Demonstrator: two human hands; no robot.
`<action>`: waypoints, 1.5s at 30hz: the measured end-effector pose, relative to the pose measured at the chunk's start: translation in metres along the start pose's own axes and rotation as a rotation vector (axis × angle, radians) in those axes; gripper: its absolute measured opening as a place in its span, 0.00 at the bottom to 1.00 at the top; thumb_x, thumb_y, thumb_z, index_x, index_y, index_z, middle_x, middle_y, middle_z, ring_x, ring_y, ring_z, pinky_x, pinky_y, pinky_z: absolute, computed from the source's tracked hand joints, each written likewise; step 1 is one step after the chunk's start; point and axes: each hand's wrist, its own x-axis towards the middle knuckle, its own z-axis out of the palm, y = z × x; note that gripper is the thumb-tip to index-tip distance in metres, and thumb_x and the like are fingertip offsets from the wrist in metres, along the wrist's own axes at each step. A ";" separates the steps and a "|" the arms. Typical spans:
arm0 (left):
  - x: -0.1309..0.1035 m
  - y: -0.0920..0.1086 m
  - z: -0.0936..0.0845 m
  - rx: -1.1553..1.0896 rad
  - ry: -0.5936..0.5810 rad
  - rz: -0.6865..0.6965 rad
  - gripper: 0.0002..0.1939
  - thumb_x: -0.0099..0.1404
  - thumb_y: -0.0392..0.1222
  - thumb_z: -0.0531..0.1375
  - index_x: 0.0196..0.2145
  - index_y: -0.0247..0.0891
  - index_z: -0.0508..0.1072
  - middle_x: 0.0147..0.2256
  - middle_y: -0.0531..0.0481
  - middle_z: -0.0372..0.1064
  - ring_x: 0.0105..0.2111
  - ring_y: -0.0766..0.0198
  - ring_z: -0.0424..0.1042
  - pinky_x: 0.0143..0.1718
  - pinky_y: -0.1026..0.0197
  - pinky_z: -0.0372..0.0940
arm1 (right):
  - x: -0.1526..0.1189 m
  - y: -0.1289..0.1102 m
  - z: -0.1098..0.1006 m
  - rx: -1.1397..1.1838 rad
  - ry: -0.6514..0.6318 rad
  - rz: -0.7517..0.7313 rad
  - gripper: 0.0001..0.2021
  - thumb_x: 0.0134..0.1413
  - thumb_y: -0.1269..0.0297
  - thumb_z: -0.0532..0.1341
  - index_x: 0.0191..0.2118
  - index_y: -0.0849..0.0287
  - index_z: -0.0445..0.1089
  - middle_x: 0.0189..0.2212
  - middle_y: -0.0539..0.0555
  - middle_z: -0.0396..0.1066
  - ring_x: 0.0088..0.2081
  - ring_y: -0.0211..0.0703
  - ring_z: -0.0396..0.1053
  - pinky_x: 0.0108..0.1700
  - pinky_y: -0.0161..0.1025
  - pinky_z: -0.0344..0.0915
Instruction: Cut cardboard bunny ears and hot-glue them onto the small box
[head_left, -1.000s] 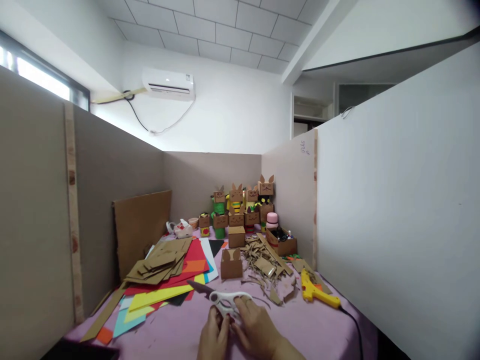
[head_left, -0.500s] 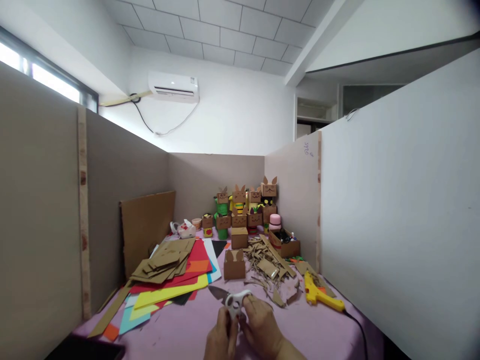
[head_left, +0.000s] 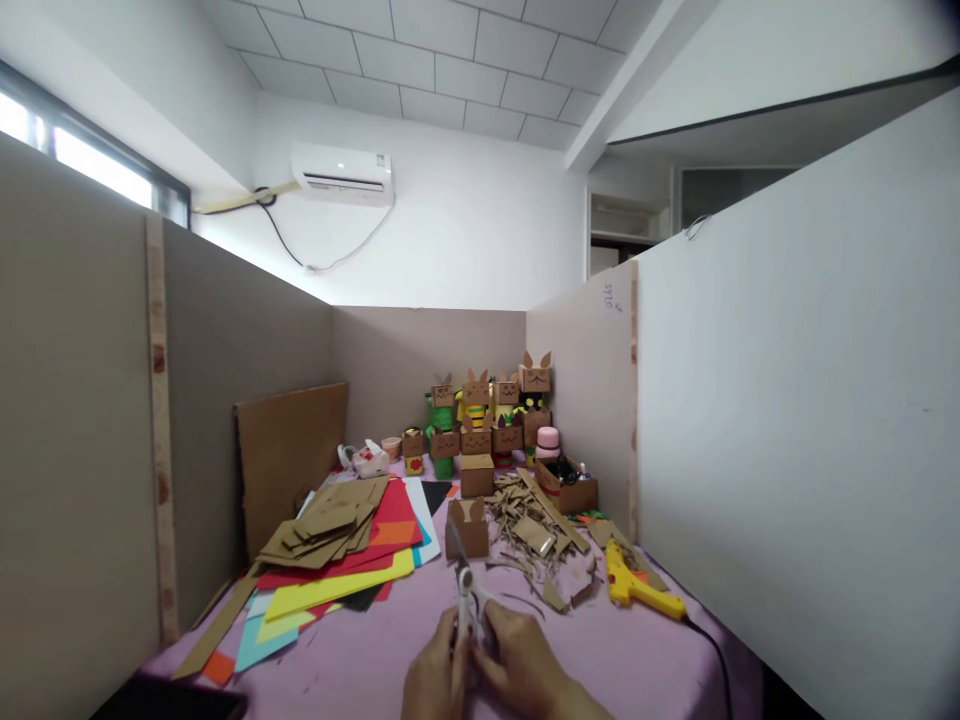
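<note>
White-handled scissors (head_left: pixel 466 585) are between my two hands at the front middle of the table, blades pointing away from me. My left hand (head_left: pixel 436 668) is closed at the left side of the handles. On the other side, my right hand (head_left: pixel 521 655) is closed round the right part of the handles. The blade tips overlap, in view, a small cardboard box with ear shapes (head_left: pixel 468 540). Anything else between the fingers is too small to make out.
Cardboard pieces (head_left: pixel 330 525) lie on coloured paper sheets (head_left: pixel 337 590) at the left. Cardboard scraps (head_left: pixel 525 520), an open box (head_left: pixel 566 490) and a yellow glue gun (head_left: pixel 641 588) are at the right. Cardboard-headed figures (head_left: pixel 476 395) stand at the back.
The scissors have turned from pointing left to pointing forward, and their blades look closer together. Both hands have shifted slightly. The scene has moved a little left in view.
</note>
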 end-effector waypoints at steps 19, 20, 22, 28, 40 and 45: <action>0.005 -0.007 0.001 -0.039 0.014 0.014 0.17 0.67 0.47 0.46 0.47 0.40 0.68 0.43 0.43 0.78 0.39 0.57 0.78 0.39 0.63 0.69 | -0.002 0.006 0.010 -0.037 0.097 -0.055 0.12 0.48 0.72 0.58 0.41 0.60 0.63 0.33 0.57 0.76 0.32 0.47 0.75 0.33 0.39 0.72; 0.005 -0.006 0.001 -0.034 0.025 0.016 0.17 0.68 0.47 0.46 0.47 0.39 0.67 0.42 0.42 0.78 0.38 0.56 0.78 0.38 0.62 0.69 | -0.002 0.008 0.012 -0.057 0.140 -0.092 0.16 0.49 0.70 0.58 0.46 0.61 0.61 0.36 0.60 0.76 0.35 0.50 0.76 0.35 0.41 0.73; 0.010 -0.004 0.000 -0.020 0.036 0.028 0.17 0.69 0.48 0.44 0.45 0.37 0.66 0.37 0.42 0.78 0.33 0.56 0.78 0.34 0.61 0.69 | -0.003 0.012 0.016 -0.094 0.228 -0.148 0.21 0.54 0.66 0.55 0.54 0.63 0.54 0.41 0.66 0.75 0.40 0.55 0.76 0.39 0.45 0.74; 0.042 0.014 0.001 0.018 -0.043 0.189 0.16 0.69 0.44 0.44 0.46 0.40 0.68 0.40 0.42 0.77 0.37 0.58 0.76 0.38 0.63 0.68 | -0.004 0.030 0.023 -0.149 0.393 -0.048 0.19 0.62 0.60 0.51 0.56 0.61 0.53 0.41 0.67 0.75 0.41 0.57 0.76 0.39 0.50 0.75; 0.030 0.008 0.013 0.073 -0.131 0.257 0.16 0.69 0.41 0.44 0.42 0.43 0.71 0.37 0.44 0.78 0.37 0.56 0.76 0.38 0.61 0.67 | -0.006 0.022 0.013 -0.023 0.151 0.220 0.08 0.48 0.73 0.58 0.36 0.56 0.66 0.30 0.54 0.75 0.32 0.46 0.75 0.33 0.39 0.72; 0.034 0.003 0.011 0.020 -0.096 0.197 0.17 0.70 0.40 0.42 0.42 0.41 0.70 0.35 0.43 0.77 0.34 0.58 0.77 0.36 0.63 0.67 | -0.005 0.017 0.016 -0.001 0.115 0.236 0.12 0.56 0.67 0.55 0.46 0.62 0.66 0.38 0.61 0.75 0.38 0.50 0.75 0.40 0.44 0.72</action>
